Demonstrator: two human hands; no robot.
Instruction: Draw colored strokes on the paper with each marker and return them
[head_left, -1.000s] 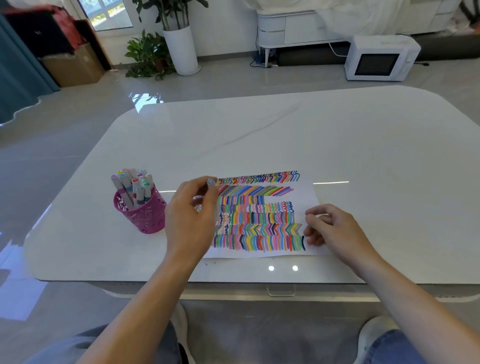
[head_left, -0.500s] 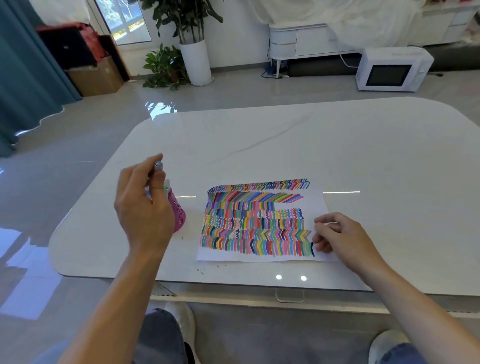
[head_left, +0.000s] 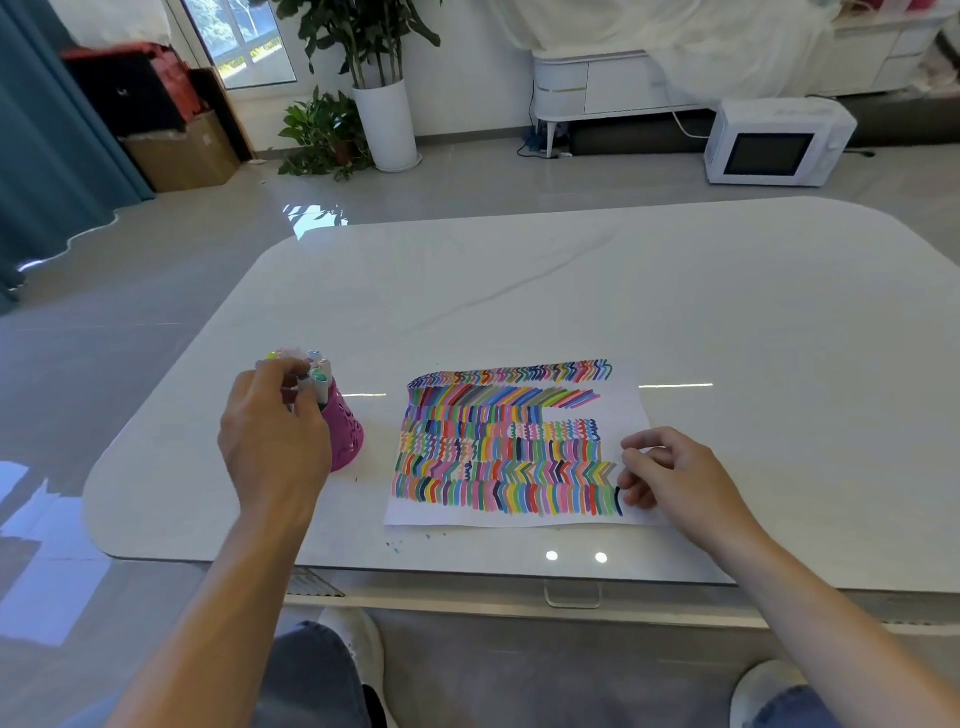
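A white paper (head_left: 626, 410) covered in rows of colored strokes lies near the table's front edge. To its left stands a pink mesh cup (head_left: 347, 439) with several markers (head_left: 321, 370) upright in it. My left hand (head_left: 270, 436) is against the cup's near side, its fingers curled round a marker (head_left: 306, 389) at the cup's mouth; the marker's body is mostly hidden by the hand. My right hand (head_left: 670, 473) rests on the paper's right edge with its fingers loosely curled and nothing in them.
The white glossy table (head_left: 571, 291) reaches far beyond the paper. On the floor behind are a white microwave (head_left: 774, 145), a tall white plant pot (head_left: 384, 124) and a cardboard box (head_left: 182, 156). My knees and shoes show under the table's front edge.
My left hand carried a marker from above the paper's left edge over to the pink cup and lowered it to the cup's mouth. The right hand stayed on the paper.
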